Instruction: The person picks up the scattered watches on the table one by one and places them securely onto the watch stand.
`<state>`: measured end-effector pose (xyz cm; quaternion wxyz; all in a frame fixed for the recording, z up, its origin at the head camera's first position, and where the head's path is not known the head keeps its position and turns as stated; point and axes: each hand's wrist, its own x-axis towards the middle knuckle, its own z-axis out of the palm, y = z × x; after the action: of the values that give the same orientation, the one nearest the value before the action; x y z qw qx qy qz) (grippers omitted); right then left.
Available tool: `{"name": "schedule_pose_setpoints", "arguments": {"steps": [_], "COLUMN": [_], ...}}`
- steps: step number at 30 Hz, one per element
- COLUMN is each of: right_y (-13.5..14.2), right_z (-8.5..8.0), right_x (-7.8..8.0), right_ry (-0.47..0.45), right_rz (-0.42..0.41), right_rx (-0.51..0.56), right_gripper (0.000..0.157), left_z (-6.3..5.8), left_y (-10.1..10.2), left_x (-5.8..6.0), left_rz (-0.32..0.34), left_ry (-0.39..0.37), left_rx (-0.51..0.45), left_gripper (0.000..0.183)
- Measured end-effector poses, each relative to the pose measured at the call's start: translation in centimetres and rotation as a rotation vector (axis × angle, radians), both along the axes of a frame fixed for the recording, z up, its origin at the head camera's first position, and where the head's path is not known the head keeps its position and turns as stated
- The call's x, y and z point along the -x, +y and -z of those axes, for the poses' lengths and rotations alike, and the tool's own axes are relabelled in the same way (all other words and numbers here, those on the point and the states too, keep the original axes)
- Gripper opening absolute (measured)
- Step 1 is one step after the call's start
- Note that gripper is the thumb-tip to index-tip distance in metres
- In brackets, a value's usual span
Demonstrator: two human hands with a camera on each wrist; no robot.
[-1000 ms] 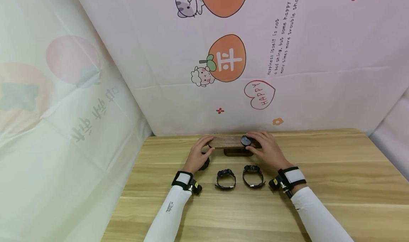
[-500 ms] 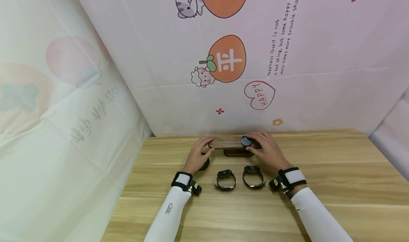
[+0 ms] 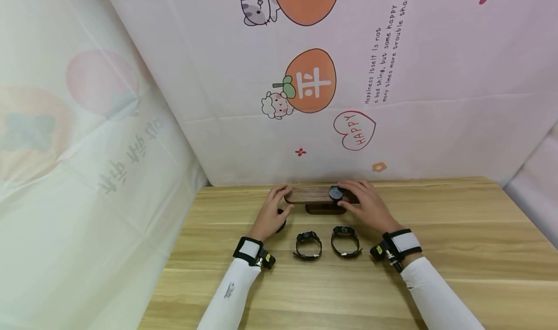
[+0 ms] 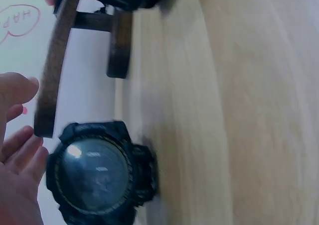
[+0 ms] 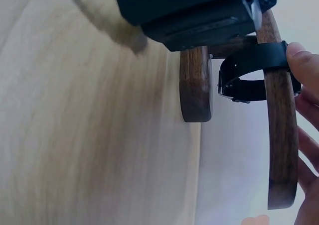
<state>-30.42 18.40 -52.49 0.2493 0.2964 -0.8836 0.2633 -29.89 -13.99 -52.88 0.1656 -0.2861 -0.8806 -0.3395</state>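
Note:
A dark wooden watch stand (image 3: 309,195) with a long top bar stands near the table's back edge. A black wristwatch (image 3: 335,193) is looped around the bar, its face up. My right hand (image 3: 368,206) pinches this watch; the right wrist view shows the thumb at its strap (image 5: 269,56). At the bar's left end is my left hand (image 3: 268,216), fingers spread and relaxed; in the left wrist view a small gap separates thumb and bar (image 4: 52,80). A chunky black watch (image 4: 94,175), partly hidden by the left hand in the head view, is beside it.
Two black watches with fastened straps, a left one (image 3: 307,245) and a right one (image 3: 345,242), stand on the wooden table (image 3: 322,296) in front of the stand. A printed white curtain (image 3: 244,150) hangs directly behind the table, with another (image 3: 131,141) at the left.
My left thumb has moved slightly away from the bar's front edge. My right hand has shifted a little to the right, along with the bar's right end. The watch stays on the bar.

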Motion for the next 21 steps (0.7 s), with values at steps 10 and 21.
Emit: {"name": "schedule_pose_setpoints", "arguments": {"steps": [10, 21], "right_y": [0.5, 1.1], "right_z": [-0.4, -0.4], "right_x": [-0.7, -1.6], "right_ry": [0.026, 0.108], "right_rz": [0.003, -0.024], "right_rx": [-0.010, 0.013], "right_gripper": [0.057, 0.057], "left_z": [-1.4, -2.1], "left_y": [1.4, 2.6], "left_x": [-1.3, -3.3], "left_rz": [-0.038, 0.011], "left_ry": [0.132, 0.102], "left_rx": [-0.043, -0.019], "left_gripper": [0.044, 0.041]}}
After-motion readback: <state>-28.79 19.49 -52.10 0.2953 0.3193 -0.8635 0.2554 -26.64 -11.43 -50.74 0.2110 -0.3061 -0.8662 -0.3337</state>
